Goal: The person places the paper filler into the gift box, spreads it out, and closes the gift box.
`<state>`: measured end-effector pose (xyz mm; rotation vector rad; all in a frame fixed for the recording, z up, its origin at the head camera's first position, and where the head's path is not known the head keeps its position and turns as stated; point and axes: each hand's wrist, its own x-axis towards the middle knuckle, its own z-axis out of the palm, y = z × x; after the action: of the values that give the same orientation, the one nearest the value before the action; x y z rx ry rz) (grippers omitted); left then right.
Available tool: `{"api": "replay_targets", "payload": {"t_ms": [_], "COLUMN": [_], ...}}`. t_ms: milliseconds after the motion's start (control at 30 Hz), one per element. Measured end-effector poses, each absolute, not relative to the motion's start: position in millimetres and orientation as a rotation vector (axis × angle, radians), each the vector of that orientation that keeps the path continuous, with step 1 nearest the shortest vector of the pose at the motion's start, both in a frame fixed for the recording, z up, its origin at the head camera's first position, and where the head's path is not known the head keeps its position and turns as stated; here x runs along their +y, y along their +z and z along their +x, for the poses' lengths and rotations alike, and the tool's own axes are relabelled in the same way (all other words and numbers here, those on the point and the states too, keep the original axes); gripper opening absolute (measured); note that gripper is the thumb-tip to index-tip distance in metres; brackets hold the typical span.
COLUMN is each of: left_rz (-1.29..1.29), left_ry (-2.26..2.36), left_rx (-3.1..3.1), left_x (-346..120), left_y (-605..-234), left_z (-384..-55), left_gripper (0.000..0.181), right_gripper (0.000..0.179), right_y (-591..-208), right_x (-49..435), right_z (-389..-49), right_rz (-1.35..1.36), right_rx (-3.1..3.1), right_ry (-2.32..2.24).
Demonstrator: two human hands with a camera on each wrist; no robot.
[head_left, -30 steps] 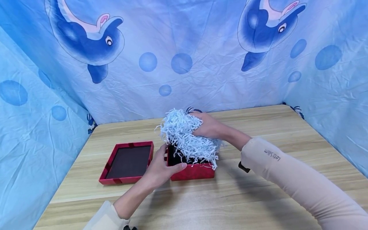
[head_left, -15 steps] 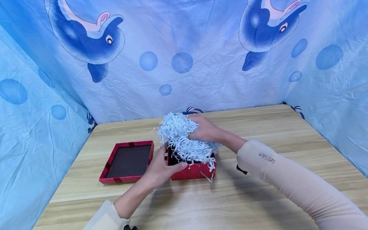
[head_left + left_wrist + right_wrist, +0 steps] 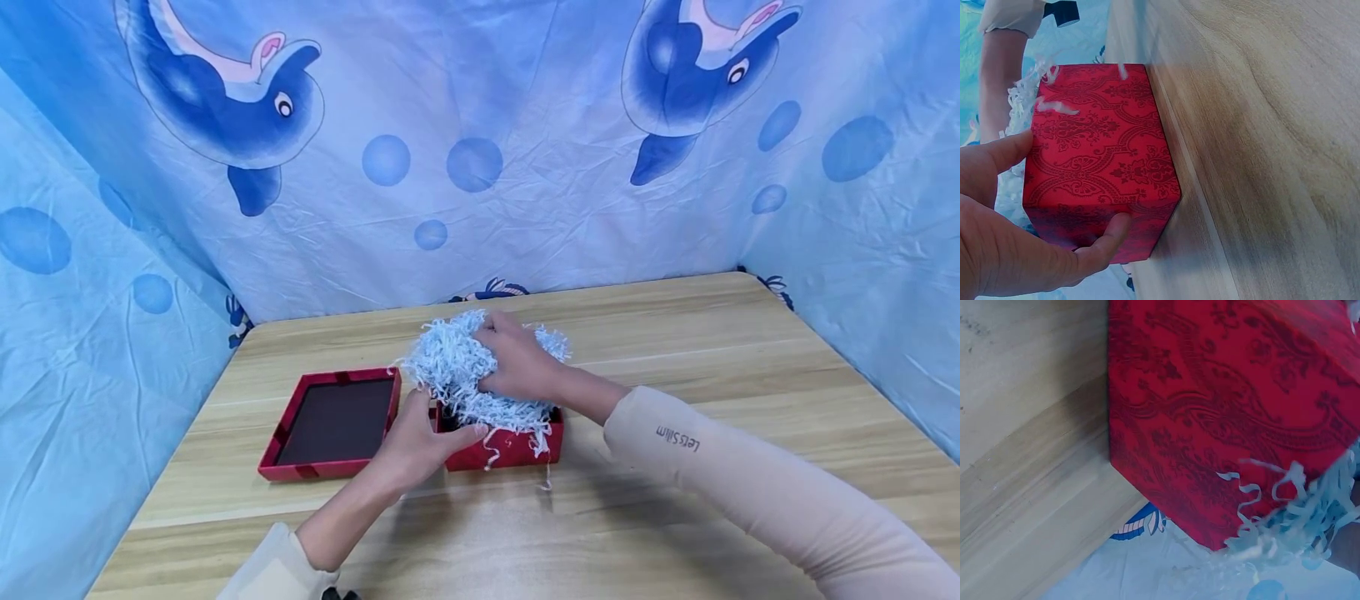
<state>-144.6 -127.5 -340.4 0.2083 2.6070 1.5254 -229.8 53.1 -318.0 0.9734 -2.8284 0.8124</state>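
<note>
A red patterned gift box (image 3: 517, 450) stands on the table with its dark inside partly visible. Its near left corner is held by my left hand (image 3: 412, 450), the thumb at the near rim. In the left wrist view a finger (image 3: 1113, 240) lies against the box's side. Pale blue shredded paper (image 3: 450, 358) is heaped over the box and spills past its rim. My right hand (image 3: 517, 358) grips a clump of it low over the box; its fingertips are partly buried. Loose strands hang down the red face (image 3: 1210, 425) in the right wrist view.
Left of the box lies its red lid (image 3: 337, 421), dark inside facing up. One thin paper strand (image 3: 547, 479) dangles or lies just in front of the box. A blue dolphin-print cloth (image 3: 480, 233) hangs behind the wooden table (image 3: 675, 350).
My right hand has moved down and slightly left with the shredded paper, which sits lower over the box. More strands hang over the near side. The left hand has stayed in place.
</note>
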Motion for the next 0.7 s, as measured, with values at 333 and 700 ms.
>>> {"api": "replay_targets", "payload": {"t_ms": [333, 700], "left_rz": [0.210, 0.268], "left_ry": [1.514, 1.545], "left_rx": [2.598, 2.596], "left_x": [-127, -127], "left_y": [-339, -342], "left_z": [-145, -145], "left_gripper": [0.091, 0.085], "right_gripper": [0.071, 0.074], "right_y": [-317, -299], "right_x": [52, 67], "right_z": [-223, -211], "right_rz": [0.960, 0.979], "right_rx": [-2.856, -2.797], "right_ry": [0.548, 0.692]}}
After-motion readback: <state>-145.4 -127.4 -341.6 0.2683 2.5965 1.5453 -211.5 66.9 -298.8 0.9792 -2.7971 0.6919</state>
